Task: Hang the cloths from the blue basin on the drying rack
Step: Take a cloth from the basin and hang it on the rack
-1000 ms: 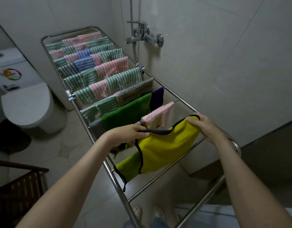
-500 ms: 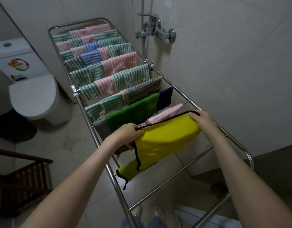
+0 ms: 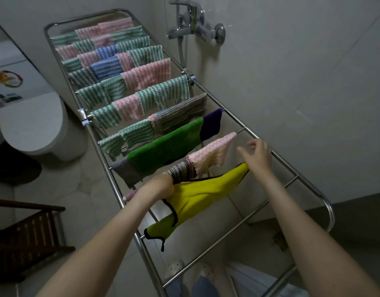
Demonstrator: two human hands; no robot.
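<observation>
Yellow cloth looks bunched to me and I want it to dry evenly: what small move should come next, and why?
Probably draw the right hand outward to pull the yellow cloth flat. It lies creased and slanted between that hand and the left hand, with one corner drooping below the drying rack.

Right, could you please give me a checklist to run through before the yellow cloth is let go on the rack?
1. Left hand has a grip on the yellow cloth: ok.
2. Right hand holds the cloth's right corner: cannot tell; its fingers look loose above it.
3. Cloth lies over a rail of the drying rack: cannot tell; the rail beneath is hidden.
4. Cloth spread flat: not ok; it is bunched and one corner hangs low.
5. Free room on the rack nearer the person: ok; bare rails show there.
</observation>
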